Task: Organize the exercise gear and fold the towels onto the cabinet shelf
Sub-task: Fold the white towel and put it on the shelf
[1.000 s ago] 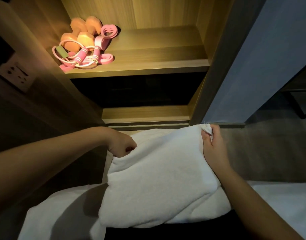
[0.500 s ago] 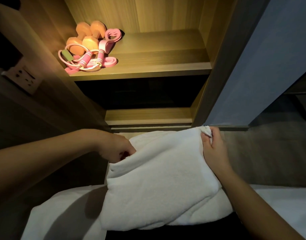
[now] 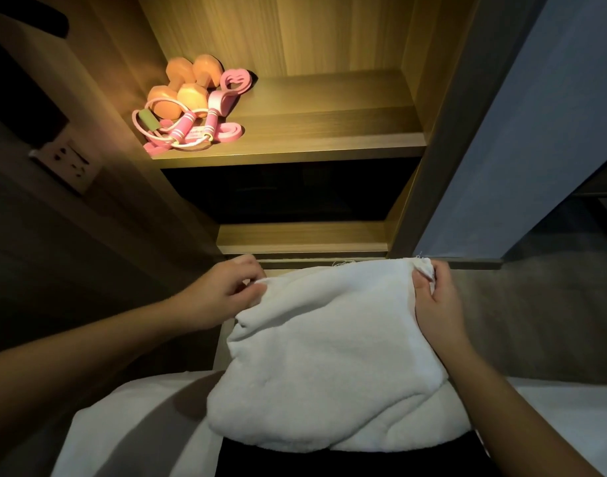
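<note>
A: Wooden cabinet [image 3: 329, 29] straight ahead, its lit shelf [image 3: 329, 132] with no towel on it yet.
B: No, the white towel [image 3: 329, 356] is down low in front of the cabinet, near end draped toward the person. Looks doubled over.
A: Left hand [image 3: 222, 294] pinches the far left corner, right hand [image 3: 436, 301] has fingers curled round the far right corner.
B: Mid-fold, I'd say. Gear seems sorted: orange dumbbells [image 3: 181, 84] at the shelf's back left, pink jump rope [image 3: 192, 129] coiled just in front, touching them.
A: More white cloth [image 3: 123, 425] underneath. Another towel or bedding, can't tell.
</note>
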The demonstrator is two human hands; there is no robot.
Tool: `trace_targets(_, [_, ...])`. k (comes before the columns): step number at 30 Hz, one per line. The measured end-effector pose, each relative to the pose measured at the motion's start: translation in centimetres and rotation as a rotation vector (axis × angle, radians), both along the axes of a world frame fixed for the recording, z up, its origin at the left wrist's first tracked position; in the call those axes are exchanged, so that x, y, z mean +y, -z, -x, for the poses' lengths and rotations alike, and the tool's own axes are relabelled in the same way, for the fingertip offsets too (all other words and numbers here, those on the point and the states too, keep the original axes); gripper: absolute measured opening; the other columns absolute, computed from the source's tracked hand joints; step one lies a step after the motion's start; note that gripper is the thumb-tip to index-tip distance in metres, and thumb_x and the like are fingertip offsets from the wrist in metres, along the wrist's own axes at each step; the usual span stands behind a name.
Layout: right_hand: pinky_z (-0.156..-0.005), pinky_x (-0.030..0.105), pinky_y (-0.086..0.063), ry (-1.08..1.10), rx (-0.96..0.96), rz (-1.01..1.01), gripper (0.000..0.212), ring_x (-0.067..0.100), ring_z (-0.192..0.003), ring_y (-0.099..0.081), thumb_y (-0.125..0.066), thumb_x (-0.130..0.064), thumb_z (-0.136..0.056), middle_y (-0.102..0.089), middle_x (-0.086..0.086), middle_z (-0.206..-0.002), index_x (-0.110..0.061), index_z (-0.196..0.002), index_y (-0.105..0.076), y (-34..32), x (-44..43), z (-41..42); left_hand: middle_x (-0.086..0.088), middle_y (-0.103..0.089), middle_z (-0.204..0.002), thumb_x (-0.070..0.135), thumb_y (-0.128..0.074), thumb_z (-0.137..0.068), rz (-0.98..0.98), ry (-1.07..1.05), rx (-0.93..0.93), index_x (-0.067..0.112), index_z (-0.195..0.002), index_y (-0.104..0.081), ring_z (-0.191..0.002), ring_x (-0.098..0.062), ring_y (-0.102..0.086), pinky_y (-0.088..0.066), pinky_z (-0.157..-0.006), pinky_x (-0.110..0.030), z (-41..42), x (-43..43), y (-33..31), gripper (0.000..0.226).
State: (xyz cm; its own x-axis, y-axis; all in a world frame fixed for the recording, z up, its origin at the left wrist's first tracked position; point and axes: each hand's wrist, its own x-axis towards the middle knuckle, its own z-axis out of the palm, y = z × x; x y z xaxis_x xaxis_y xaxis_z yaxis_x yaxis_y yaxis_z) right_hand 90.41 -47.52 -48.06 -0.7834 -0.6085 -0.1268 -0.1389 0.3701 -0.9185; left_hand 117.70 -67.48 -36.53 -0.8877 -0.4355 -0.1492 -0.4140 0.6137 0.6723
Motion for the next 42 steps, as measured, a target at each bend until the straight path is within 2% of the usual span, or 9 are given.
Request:
trace_targets(3, [-0.082, 0.035, -0.051, 0.014, 0.002, 0.02, 0.022, 0.013, -0.097, -0.06, -0.046, -0.035, -0.101, -0.06, -0.013, -0.106, -0.032, -0.123, -0.047, 0.1, 0.2, 0.1, 0.003, -0.057, -0.1, 0.02, -0.056, -0.095, -0.021, -0.163, 0.208, 0.018, -0.087, -0.066, -0.084, -0.015, -0.058, -0.051, -0.067, -0.028, -0.3, 1.7, 0.9, 0.013])
trace_targets(6, [-0.076, 0.029, -0.05, 0.014, -0.03, 0.056, 0.019, 0.012, -0.096, -0.061, -0.048, -0.036, -0.101, -0.061, -0.015, -0.105, -0.034, -0.12, -0.048, -0.2, 0.2, 0.1, 0.0, -0.064, -0.104, 0.026, -0.06, -0.094, -0.026, -0.021, 0.298, 0.013, -0.094, -0.071, -0.095, -0.015, -0.063, -0.053, -0.078, -0.024, -0.4, 2.1, 0.1, 0.017])
trace_targets(10, [-0.069, 0.021, -0.045, -0.019, -0.076, 0.093, 0.014, 0.006, -0.093, -0.06, -0.047, -0.038, -0.1, -0.061, -0.02, -0.102, -0.043, -0.113, -0.049, -1.3, -0.1, 0.4, 0.008, -0.067, -0.1, 0.032, -0.061, -0.094, -0.011, 0.291, 0.159, 0.02, -0.101, -0.069, -0.082, -0.01, -0.063, -0.051, -0.068, -0.023, -0.6, 1.9, -2.2, 0.016])
trace_targets(17, [-0.078, 0.034, -0.057, -0.182, -0.045, 0.285, 0.011, 0.004, -0.089, -0.065, -0.056, -0.053, -0.092, -0.064, -0.02, -0.097, -0.049, -0.102, -0.058, -7.5, -1.5, 2.2, 0.016, -0.053, -0.096, 0.039, -0.042, -0.103, 0.502, 0.535, -0.364, 0.035, -0.108, -0.048, -0.071, 0.002, -0.044, -0.029, -0.062, -0.007, -0.4, 0.9, -3.8, 0.009])
trace_targets(22, [-0.069, 0.02, -0.055, -0.234, 0.069, 0.455, 0.007, 0.003, -0.086, -0.065, -0.055, -0.047, -0.089, -0.066, -0.023, -0.091, -0.05, -0.092, -0.061, -14.8, -2.7, 4.2, 0.018, -0.056, -0.09, 0.043, -0.046, -0.098, 0.659, 0.227, -0.18, 0.034, -0.103, -0.054, -0.07, 0.003, -0.052, -0.038, -0.058, -0.009, -0.7, -1.5, -9.7, 0.013])
trace_targets(25, [-0.068, 0.013, -0.051, -0.215, 0.137, 0.611, 0.007, -0.004, -0.081, -0.062, -0.054, -0.036, -0.095, -0.066, -0.023, -0.089, -0.039, -0.097, -0.061, -20.6, -4.0, 5.6, 0.01, -0.06, -0.088, 0.04, -0.047, -0.095, 0.787, 0.109, 0.056, 0.027, -0.1, -0.06, -0.072, -0.004, -0.055, -0.05, -0.057, -0.025, -0.3, -3.2, -15.5, 0.019])
trace_targets(32, [-0.074, 0.014, -0.047, -0.339, 0.333, 0.743, 0.016, 0.0, -0.087, -0.058, -0.058, -0.049, -0.09, -0.065, -0.018, -0.094, -0.037, -0.1, -0.061, -29.5, -6.6, 5.8, 0.009, -0.055, -0.086, 0.026, -0.071, -0.078, 1.293, 0.561, -0.227, 0.028, -0.088, -0.064, -0.065, -0.008, -0.049, -0.035, -0.047, -0.022, 0.0, -3.4, -23.2, 0.012])
trace_targets(36, [-0.072, 0.016, -0.049, -0.406, 0.427, 0.673, 0.016, 0.001, -0.088, -0.059, -0.057, -0.054, -0.089, -0.063, -0.018, -0.095, -0.041, -0.099, -0.06, -32.0, -7.4, 6.0, 0.01, -0.053, -0.091, 0.025, -0.069, -0.079, 1.291, 0.822, -0.315, 0.029, -0.099, -0.06, -0.072, -0.009, -0.051, -0.037, -0.061, -0.024, 0.9, -2.6, -24.1, 0.022])
trace_targets(42, [-0.075, 0.02, -0.047, -0.406, 0.469, 0.608, 0.023, 0.006, -0.091, -0.06, -0.053, -0.049, -0.088, -0.061, -0.01, -0.099, -0.032, -0.104, -0.056, -33.2, -7.4, 7.3, 0.005, -0.048, -0.075, 0.021, -0.073, -0.082, 1.296, 0.801, -0.196, 0.024, -0.11, -0.05, -0.05, -0.009, -0.031, -0.018, -0.046, -0.019, 1.1, -1.7, -24.0, 0.036])
